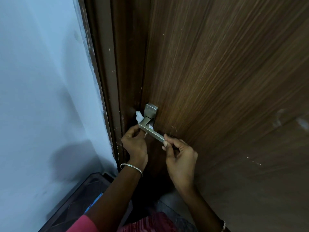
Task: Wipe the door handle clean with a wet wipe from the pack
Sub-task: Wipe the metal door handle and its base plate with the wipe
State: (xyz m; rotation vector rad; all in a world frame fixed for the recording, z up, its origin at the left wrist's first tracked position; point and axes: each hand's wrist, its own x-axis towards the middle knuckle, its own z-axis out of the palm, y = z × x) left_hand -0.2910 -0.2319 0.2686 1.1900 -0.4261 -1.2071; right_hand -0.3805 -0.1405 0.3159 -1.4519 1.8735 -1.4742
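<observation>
My left hand [133, 143] has its fingers curled in tight, pinching the wet wipe [139, 117] right at the corner where the door handle [151, 132] bends. So that grip is closed on the wipe, not hanging loose. The wipe looks like it goes round behind the neck of the handle. One white tuft sticks out up and to the left of the bend, and another bit shows in the gap under the neck.

My right hand [181, 159] has thumb and forefinger nipped on the free tip of the lever, other fingers folded under. I'd say it's just there to steady it.

The lever's long axis runs from the bend by my left hand, down and to the right, to the tip in my right hand. The unwiped length lies to the right of the wipe, so the left hand is the one that has to slide along it. The right hand will probably have to let go of the tip for the wipe to reach the end.

Further out, the square plate [151, 109] sits on the brown door [217, 81], hard up by the frame [117, 64], with the pale wall [41, 81] to the left. Can't tell where the pack is.
</observation>
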